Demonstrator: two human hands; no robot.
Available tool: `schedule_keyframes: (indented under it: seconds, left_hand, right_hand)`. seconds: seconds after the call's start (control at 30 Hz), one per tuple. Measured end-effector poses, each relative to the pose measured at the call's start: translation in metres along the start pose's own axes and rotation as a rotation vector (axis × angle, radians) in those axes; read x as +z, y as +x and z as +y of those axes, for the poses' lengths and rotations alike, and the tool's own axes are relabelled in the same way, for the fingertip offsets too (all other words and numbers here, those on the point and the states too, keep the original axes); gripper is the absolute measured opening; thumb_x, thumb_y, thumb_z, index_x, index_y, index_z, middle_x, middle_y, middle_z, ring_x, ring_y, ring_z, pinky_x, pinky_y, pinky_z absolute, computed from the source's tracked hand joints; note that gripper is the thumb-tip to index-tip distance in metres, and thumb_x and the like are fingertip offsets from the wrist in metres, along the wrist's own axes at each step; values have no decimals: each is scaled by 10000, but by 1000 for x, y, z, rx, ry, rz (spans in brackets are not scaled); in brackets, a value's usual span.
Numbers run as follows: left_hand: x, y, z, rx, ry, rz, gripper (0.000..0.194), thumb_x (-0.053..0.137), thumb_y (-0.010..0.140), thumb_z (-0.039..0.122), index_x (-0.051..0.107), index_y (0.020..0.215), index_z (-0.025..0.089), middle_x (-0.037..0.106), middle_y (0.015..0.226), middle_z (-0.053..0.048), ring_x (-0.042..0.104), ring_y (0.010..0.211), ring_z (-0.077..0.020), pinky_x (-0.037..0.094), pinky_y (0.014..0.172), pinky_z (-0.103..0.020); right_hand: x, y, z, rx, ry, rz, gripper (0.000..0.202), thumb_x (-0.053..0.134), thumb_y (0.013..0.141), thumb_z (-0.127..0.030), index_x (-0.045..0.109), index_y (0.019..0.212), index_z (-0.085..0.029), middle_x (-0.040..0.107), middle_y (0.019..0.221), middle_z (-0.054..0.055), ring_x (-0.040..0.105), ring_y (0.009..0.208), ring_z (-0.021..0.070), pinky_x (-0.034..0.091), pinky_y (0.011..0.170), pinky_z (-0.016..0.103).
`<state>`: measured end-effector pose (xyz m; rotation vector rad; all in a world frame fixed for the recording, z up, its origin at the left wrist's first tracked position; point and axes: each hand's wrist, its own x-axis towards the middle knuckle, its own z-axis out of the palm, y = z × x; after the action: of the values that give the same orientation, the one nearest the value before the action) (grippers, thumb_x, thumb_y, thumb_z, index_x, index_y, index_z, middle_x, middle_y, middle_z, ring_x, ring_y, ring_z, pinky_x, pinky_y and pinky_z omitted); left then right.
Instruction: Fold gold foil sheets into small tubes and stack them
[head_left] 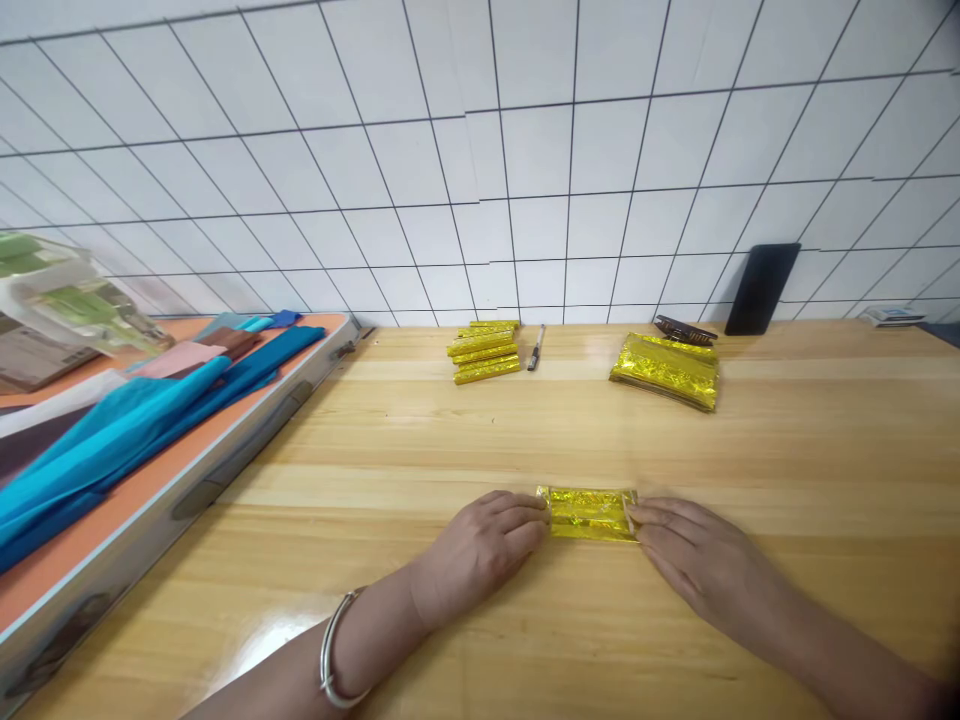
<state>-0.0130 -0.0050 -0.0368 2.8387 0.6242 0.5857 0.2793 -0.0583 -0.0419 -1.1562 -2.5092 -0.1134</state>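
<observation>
A shiny gold foil sheet point(589, 513) lies flat on the wooden table in front of me, with folds running along its length. My left hand point(484, 550) presses its left end, fingers together, a silver bangle on that wrist. At the right end, my right hand point(701, 555) pinches the foil edge between thumb and fingers. The fingertips partly cover both short edges. Farther back, several rolled gold foil tubes point(486, 352) lie in a small pile. To their right is a stack of flat gold foil sheets point(666, 372).
A pen point(536, 348) lies beside the tubes. Behind the stack sits a dark hair clip point(685, 331); a black phone point(763, 290) leans against the tiled wall. On the left, an orange-topped raised tray point(225, 425) bears blue fabric point(142, 430) and a clear plastic container point(71, 290).
</observation>
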Motion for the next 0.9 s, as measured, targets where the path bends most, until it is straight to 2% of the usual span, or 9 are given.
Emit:
schedule_keyframes:
  seconds: [0.3, 0.4, 0.57, 0.73, 0.9]
  left_hand:
    - [1, -4, -1, 68, 42, 8, 205, 408, 916, 139, 570, 1041, 148, 657, 1052, -104, 564, 1079, -183, 461, 893, -337]
    - [2, -4, -1, 43, 29, 26, 201, 414, 910, 137, 575, 1029, 153, 666, 1023, -94, 575, 1062, -176, 468, 878, -326]
    - [3, -2, 1, -4, 13, 31, 254, 431, 906, 151, 547, 1131, 170, 666, 1024, -84, 587, 1032, -176, 466, 869, -329]
    - [3, -2, 3, -17, -39, 25, 222, 453, 899, 151, 579, 1077, 194, 667, 1028, -53, 589, 1013, -171, 451, 877, -328]
    - [1, 0, 11, -48, -107, 80, 180, 457, 889, 130, 590, 1002, 176, 680, 911, -55, 616, 900, -158, 454, 821, -302]
  right_hand:
    - [-2, 0, 2, -28, 24, 15, 236, 467, 871, -111, 620, 1043, -164, 670, 1058, 60, 583, 1031, 183, 475, 947, 355]
    - [-1, -1, 3, -32, 31, 26, 245, 480, 870, -126, 617, 1066, -180, 671, 1060, 54, 590, 1024, 181, 480, 942, 357]
    - [-1, 0, 3, -40, 40, 14, 232, 477, 873, -117, 620, 1049, -168, 667, 1066, 56, 589, 1022, 179, 483, 942, 368]
    - [-3, 1, 3, -27, 72, 6, 208, 474, 878, -137, 625, 1013, -186, 669, 1052, 51, 592, 1009, 182, 491, 928, 374]
    - [-10, 3, -2, 43, 154, -9, 190, 473, 873, -127, 620, 967, -201, 675, 1016, 35, 586, 1000, 170, 477, 925, 368]
